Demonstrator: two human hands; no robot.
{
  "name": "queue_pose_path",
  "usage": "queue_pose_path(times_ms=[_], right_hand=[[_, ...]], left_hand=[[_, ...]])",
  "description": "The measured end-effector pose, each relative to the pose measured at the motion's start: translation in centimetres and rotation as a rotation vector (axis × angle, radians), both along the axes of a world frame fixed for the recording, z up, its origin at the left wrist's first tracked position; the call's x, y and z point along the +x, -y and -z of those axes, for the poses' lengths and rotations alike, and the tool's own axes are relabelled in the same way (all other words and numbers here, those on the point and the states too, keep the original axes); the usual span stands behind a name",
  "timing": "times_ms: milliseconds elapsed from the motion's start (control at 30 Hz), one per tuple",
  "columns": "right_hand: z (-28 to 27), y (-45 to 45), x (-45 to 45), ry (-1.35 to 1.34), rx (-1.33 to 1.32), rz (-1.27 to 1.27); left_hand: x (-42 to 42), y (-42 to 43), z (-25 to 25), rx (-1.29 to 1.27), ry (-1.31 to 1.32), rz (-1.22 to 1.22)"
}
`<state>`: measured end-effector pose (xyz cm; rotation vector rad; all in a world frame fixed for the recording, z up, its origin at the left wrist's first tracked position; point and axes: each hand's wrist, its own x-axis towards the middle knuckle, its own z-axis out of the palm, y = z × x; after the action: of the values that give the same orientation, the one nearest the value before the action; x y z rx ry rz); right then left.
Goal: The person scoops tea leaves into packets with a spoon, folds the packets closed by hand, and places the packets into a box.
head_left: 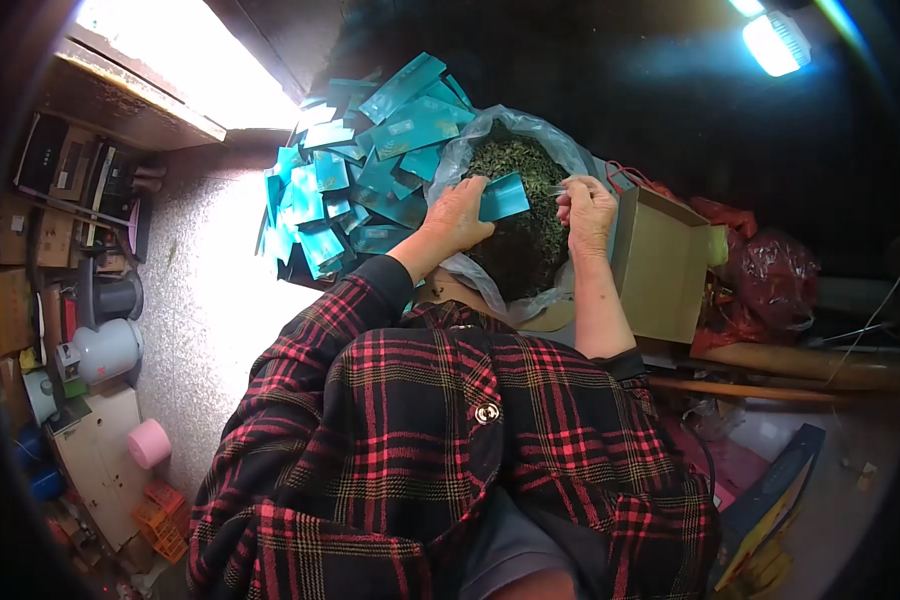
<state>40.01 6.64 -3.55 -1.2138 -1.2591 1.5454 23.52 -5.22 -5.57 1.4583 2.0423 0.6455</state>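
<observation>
My left hand (457, 214) is closed on the edge of a teal packet (504, 197), held over a large clear plastic bag (500, 122). Dark, dried loose leaves (520, 160) that look like tea fill this bag, its rim folded outward. Across the leaves from it, my right hand (588, 214) pinches a small, clear or whitish thing at its fingertips, too small to name. The two hands are apart. Left of the bag lies a heap of flat teal packets (390, 170), piled loosely over one another.
An open cardboard box (660, 265) stands right of the bag, with red plastic bags (770, 280) beyond it. A lamp (776, 44) shines at upper right. Far left are a pink container (149, 443), an orange crate (160, 522) and a white rounded pot (108, 350).
</observation>
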Motion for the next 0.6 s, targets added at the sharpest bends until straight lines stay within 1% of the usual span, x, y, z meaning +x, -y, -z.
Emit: queue_pose_path(times_ms=[67, 100, 200, 233, 333, 367, 433, 467, 500, 600], right_hand=[[-0.1, 0.2, -0.1, 0.036, 0.045, -0.087], [0.0, 0.3, -0.2, 0.038, 0.047, -0.086], [0.3, 1.0, -0.6, 0.271, 0.560, -0.248], [-0.2, 1.2, -0.7, 0.273, 0.563, -0.250], [-3.0, 1.9, -0.9, 0.366, 1.088, -0.409], [-3.6, 2.1, -0.9, 0.368, 1.089, -0.408], [-4.4, 2.4, -0.9, 0.350, 1.237, -0.442], [-4.8, 2.6, -0.9, 0.339, 1.310, -0.461], [-5.2, 2.8, -0.7, 0.340, 1.311, -0.463], [-6.2, 2.8, 0.3, 0.314, 1.147, -0.253]], left_hand=[[0.1, -0.2, -0.1, -0.016, 0.001, 0.009], [0.1, -0.4, -0.2, 0.000, -0.002, 0.014], [0.4, -1.0, -0.1, 0.033, -0.004, 0.024], [0.4, -1.1, -0.1, 0.060, 0.022, 0.017], [0.4, -1.4, 0.4, 0.117, 0.075, 0.004], [0.5, -1.5, 0.8, 0.159, 0.102, -0.014], [0.7, -1.5, 1.3, 0.241, 0.159, -0.050], [0.8, -1.4, 1.6, 0.242, 0.162, -0.051], [0.8, -1.4, 1.6, 0.250, 0.171, -0.048], [0.6, -1.1, 1.6, 0.264, 0.189, -0.044]])
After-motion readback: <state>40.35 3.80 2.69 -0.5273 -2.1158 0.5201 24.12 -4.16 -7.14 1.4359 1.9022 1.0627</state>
